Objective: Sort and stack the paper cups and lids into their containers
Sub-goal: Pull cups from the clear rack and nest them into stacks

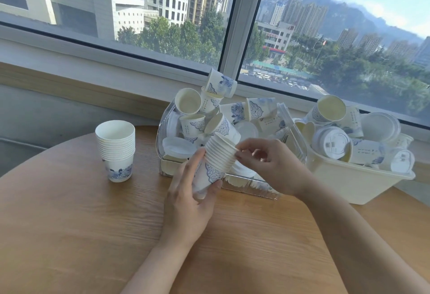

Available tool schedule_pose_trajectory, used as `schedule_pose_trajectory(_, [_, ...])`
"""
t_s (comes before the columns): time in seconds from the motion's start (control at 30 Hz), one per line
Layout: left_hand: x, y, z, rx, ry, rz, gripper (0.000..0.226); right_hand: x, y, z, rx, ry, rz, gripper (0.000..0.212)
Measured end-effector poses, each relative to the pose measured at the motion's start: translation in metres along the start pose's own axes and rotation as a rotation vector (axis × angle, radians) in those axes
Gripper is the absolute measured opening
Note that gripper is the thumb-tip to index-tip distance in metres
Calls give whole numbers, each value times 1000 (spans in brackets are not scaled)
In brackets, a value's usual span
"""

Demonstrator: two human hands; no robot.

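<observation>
Here both hands hold stacked cups above table.

Your left hand grips a tilted stack of nested cups, its fingers curled round the bottom cup. Your right hand pinches the rims at the top of that stack. Just behind the stack stands a clear container heaped with loose cups and lids. To the right of that container sits a cream tub, also full of cups and lids. Left of the container, a taller cup stack stands upright on the desk.
</observation>
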State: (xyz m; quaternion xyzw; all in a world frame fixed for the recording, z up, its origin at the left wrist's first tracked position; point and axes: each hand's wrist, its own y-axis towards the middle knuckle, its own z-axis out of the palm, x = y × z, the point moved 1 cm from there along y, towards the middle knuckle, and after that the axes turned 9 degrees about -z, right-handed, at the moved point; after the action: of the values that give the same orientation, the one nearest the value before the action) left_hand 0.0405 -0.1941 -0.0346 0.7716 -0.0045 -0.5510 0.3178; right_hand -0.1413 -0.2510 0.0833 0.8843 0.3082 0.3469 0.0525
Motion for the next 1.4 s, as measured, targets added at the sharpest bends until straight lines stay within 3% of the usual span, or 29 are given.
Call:
schedule_pose_trajectory(0.13, [1, 1, -1, -1, 6, -8, 69, 5, 5, 4, -77, 48, 13, 24])
schedule_pose_trajectory(0.33, [1, 1, -2, -14, 26, 0, 68, 0, 15, 20, -10, 167, 36, 44])
schedule_pose_trajectory(0.5, [0, 3, -4, -41, 18, -40, 68, -1, 22, 25, -5, 214, -17, 36])
schedule_pose_trajectory(0.57, [1, 4, -5, -52, 5, -78, 69, 0, 31, 21, -32, 109, -39, 36])
schedule_pose_trajectory(0.63, [3, 5, -7, -68, 7, -98, 69, -4, 45, 19, -114, -181, -89, 35])
schedule_pose_trajectory(0.73, [5, 7, -9, -90, 0, -130, 68, -8, 61, 26, -39, -595, -159, 40])
schedule_pose_trajectory(0.8, [6, 7, -9, -100, -18, -139, 68, -11, 68, 28, 31, -712, -171, 38])
schedule_pose_trajectory(0.9, [6, 8, -9, -96, -23, -144, 68, -10, 71, 23, -4, -746, -185, 22])
schedule_pose_trajectory(1.03, [8, 8, -9, -95, -19, -152, 68, -6, 62, 10, -182, -640, -152, 17])
schedule_pose_trajectory(1.17, [9, 6, -7, -94, -17, -144, 67, 8, 44, -8, -426, -174, -102, 13])
schedule_pose_trajectory(1.27, [7, 4, -7, -87, -20, -130, 69, 19, 33, -10, -348, 47, -90, 14])
schedule_pose_trajectory(1.4, [2, -1, -11, -94, -13, -92, 71, 26, 22, -2, -171, 49, -87, 14])
